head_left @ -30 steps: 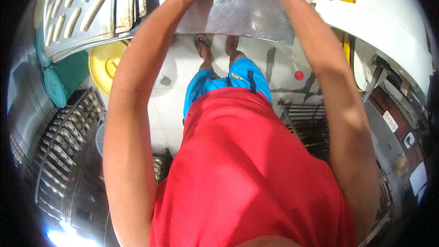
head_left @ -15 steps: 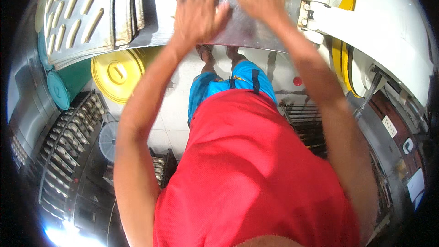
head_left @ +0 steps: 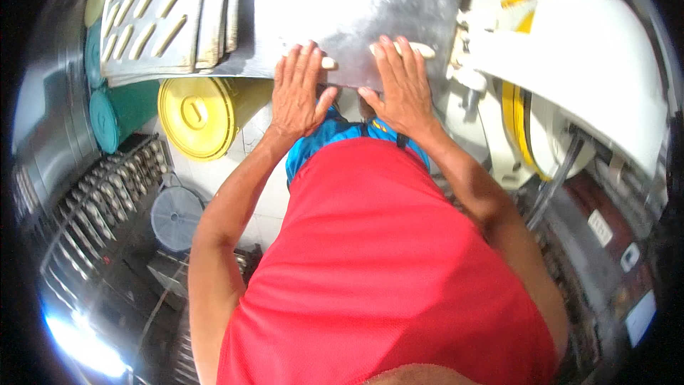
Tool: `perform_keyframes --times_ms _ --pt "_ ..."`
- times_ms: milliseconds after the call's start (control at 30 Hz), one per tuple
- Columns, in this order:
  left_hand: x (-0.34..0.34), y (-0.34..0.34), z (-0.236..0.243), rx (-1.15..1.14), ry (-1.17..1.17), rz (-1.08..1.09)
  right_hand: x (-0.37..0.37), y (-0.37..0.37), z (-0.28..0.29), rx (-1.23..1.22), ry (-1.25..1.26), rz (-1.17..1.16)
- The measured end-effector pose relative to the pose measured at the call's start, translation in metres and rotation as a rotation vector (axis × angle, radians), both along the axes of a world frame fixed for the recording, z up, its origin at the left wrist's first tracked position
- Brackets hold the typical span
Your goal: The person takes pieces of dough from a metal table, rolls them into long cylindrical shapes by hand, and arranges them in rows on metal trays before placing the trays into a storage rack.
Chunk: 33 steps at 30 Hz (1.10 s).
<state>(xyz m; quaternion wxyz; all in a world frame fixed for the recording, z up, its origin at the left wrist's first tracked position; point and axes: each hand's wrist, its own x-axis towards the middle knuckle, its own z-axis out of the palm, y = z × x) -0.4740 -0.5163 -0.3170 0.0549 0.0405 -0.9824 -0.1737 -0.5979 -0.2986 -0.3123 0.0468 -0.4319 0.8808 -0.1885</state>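
Note:
My left hand (head_left: pixel 298 93) and my right hand (head_left: pixel 400 85) lie flat, palms down, side by side on the near edge of a shiny steel work surface (head_left: pixel 356 7). Under the fingers of both hands runs a thin pale roll of dough (head_left: pixel 420 48), with its right end sticking out past my right fingers. The fingers of each hand are spread and pressed on the roll, not closed around it. My red shirt and blue shorts fill the lower middle of the view.
A stack of perforated baking trays (head_left: pixel 167 11) rests at the upper left. Below it stand a yellow lidded bin (head_left: pixel 196 114) and teal bins (head_left: pixel 107 117). A white machine with a yellow part (head_left: pixel 570 71) stands to the right. Dark wire racks (head_left: pixel 100 207) sit at lower left.
Both hands have drawn back toward me along the steel surface and come closer together. The view has shifted so the surface and yellow bin sit lower.

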Motion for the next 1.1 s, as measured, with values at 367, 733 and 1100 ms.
perform_keyframes --times_ms 367,733,1100 --pt "-0.18 -0.09 0.0 -0.065 0.28 0.147 -0.171 -0.128 -0.006 0.093 0.143 -0.218" --pt "-0.062 -0.09 -0.004 0.149 0.084 -0.208 -0.033 -0.055 0.001 0.152 0.105 -0.051" --pt "-0.097 -0.106 0.065 0.492 0.426 0.093 -0.188 -0.15 0.023 -0.127 -0.213 -0.224"
